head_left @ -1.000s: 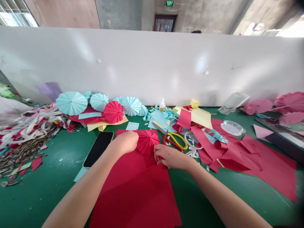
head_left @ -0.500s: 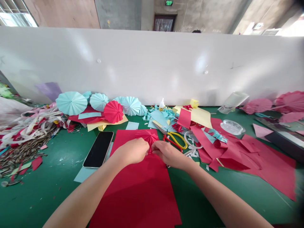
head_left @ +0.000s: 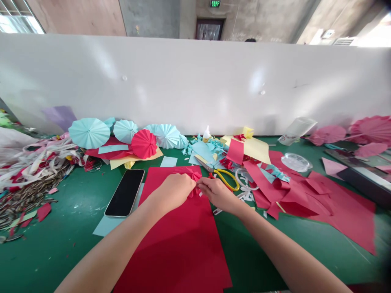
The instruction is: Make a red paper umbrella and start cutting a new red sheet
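A red pleated paper fan (head_left: 193, 173) stands over a large red paper sheet (head_left: 174, 240), its folds spreading out behind my fingers. My left hand (head_left: 179, 187) is closed on the fan from the left. From the other side my right hand (head_left: 215, 193) pinches at its edge, thumb and forefinger meeting the left fingertips. The fingers hide most of the fan's lower part. A tiny white scrap (head_left: 200, 194) shows just under the right fingertips. Scissors with yellow handles (head_left: 227, 181) lie just beyond the right hand, with red handles partly hidden beside them.
A phone (head_left: 125, 193) lies left of the sheet. Blue paper rosettes (head_left: 89, 133) and a red rosette (head_left: 144, 144) line the white partition (head_left: 183, 81). A tape roll (head_left: 247, 180), cut red paper (head_left: 305, 199) and a clear lid (head_left: 296, 162) are on the right; a ribbon heap (head_left: 39, 162) is left.
My right fingers have drawn in against the left fingertips, and the left hand has turned slightly over the fan. The small white scrap now shows below them. The view has shifted slightly.
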Motion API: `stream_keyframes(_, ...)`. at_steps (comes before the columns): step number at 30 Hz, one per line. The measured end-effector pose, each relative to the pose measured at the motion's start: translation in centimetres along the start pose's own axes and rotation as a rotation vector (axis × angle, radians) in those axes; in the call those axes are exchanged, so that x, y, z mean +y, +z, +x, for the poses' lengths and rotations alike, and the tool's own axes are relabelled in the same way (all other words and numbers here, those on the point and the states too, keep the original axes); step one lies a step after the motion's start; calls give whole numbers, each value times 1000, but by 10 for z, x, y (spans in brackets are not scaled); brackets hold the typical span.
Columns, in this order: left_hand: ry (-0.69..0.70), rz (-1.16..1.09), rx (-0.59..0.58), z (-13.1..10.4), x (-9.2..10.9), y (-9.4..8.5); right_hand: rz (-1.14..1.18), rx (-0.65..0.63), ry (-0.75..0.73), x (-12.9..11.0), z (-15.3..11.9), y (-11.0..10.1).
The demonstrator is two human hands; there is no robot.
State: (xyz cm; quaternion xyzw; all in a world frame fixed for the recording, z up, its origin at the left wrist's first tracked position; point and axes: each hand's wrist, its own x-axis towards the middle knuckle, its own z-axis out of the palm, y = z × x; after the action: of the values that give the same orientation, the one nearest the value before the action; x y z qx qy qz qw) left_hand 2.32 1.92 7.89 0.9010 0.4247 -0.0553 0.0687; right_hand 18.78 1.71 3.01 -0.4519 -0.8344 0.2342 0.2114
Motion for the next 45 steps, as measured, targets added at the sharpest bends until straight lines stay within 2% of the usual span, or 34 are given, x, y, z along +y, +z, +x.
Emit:
stream_keyframes(3,-34,34,8,-1,-3,-3,-52,49,50,2,1,-2)
stream_keyframes(7,-65,-15,7,-5,-13,-4,-176,182,195,14,5,-9)
stream_keyframes(14,-55,-146,-169,-11,-20,-3,-510,350,569,53,3,-36)
stream_keyframes(18,-47,-159,-229,-9,-14,0,-572,306,802,75,-5,-46)
stream_keyframes(24,-70,-116,-258,-6,-10,3,-545,206,908,87,-6,-45)
stream_keyframes(27,-94,-72,-261,-5,-10,2,-565,226,900,81,-7,-47)
stream_keyframes(30,-142,-35,-239,-5,-13,0,-611,303,838,67,-9,-54)
stream_keyframes(34,-232,-13,-213,-6,-23,-2,-624,447,697,41,-11,-62)
stream_keyframes(36,-281,-16,-212,-6,-31,-2,-551,509,579,29,-11,-61)
stream_keyframes(38,-337,-19,-198,-7,-40,-2,-278,611,374,19,-11,-55)
stream_keyframes(40,-384,-18,-161,-8,-47,-3,19,580,241,11,-10,-46)
stream_keyframes(43,-391,-35,-81,-10,-51,-7,413,410,231,5,-8,-33)
stream_keyframes(45,-327,-124,-2,-11,-47,-12,608,348,261,2,-6,-25)
